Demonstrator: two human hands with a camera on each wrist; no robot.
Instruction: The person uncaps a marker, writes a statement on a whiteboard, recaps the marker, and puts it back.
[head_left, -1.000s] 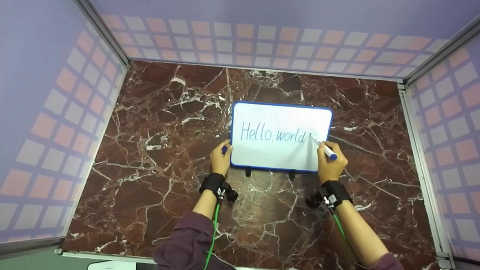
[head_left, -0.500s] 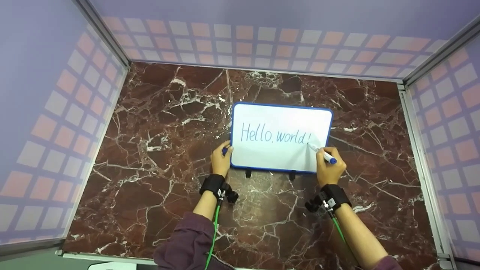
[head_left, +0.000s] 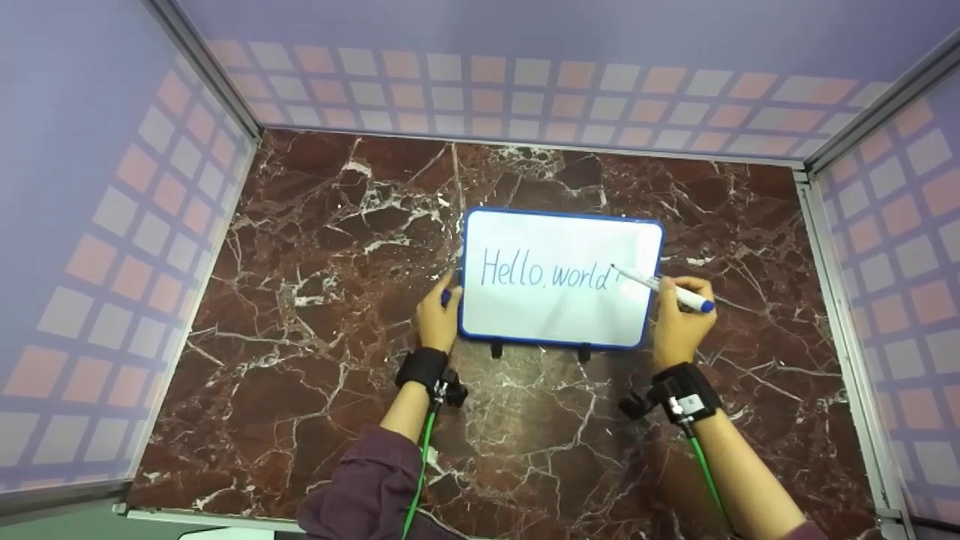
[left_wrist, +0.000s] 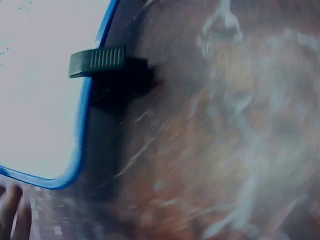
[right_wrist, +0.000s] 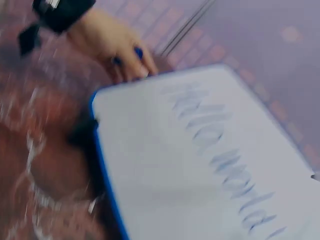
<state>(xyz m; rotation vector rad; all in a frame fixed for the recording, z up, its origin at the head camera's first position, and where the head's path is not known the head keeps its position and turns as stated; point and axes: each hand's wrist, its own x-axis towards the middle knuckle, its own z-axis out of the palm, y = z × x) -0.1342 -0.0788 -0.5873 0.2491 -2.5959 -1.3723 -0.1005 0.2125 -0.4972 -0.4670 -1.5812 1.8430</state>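
Note:
A blue-framed whiteboard (head_left: 555, 319) bears the handwritten words "Hello, world" with an exclamation mark. At its right edge, my right hand (head_left: 681, 326) holds a white marker (head_left: 690, 298) with a blue end, its dark tip over the board near the exclamation mark. My left hand (head_left: 437, 315) is beside the board's left edge and holds a small blue marker cap (head_left: 446, 297) between thumb and fingers. In the right wrist view the cap (right_wrist: 138, 52) shows past the fingers. Only a few blurred fingers (left_wrist: 11, 212) appear in the left wrist view; the marker is barely visible in the right wrist view.
Two black clips (head_left: 496, 348) project from the board's lower edge, one of them a ribbed clip (left_wrist: 107, 59) seen close up. Dark red marbled tabletop (head_left: 337, 420) surrounds the board. Checkered panels (head_left: 525, 82) enclose the back and sides. Green cables (head_left: 421, 469) trail from both wrists.
The marker tip went down to the foot of the exclamation mark, then rose back up as my right hand drew away to the right. My left hand shifted slightly left.

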